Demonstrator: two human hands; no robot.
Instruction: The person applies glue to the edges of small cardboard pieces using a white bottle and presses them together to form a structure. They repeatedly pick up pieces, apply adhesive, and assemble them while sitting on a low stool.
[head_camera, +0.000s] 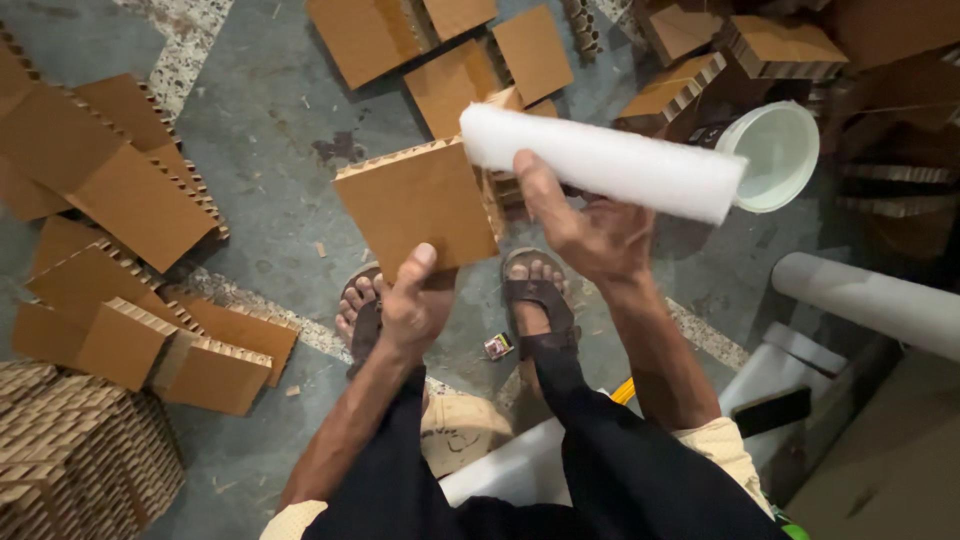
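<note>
The left hand (415, 300) pinches the lower edge of a square brown honeycomb cardboard block (418, 203), thumb pressed on its face, holding it up above the sandalled feet (540, 300). The right hand (590, 232) is closed on a white foam roll (605, 160) – thumb over the front – which lies slanted just behind the block's top right corner. A white plastic bucket (780, 155) stands near the roll's far end. More cardboard pieces (130, 190) lie scattered over the grey concrete floor (270, 110), with a stack (75, 460) at lower left.
</note>
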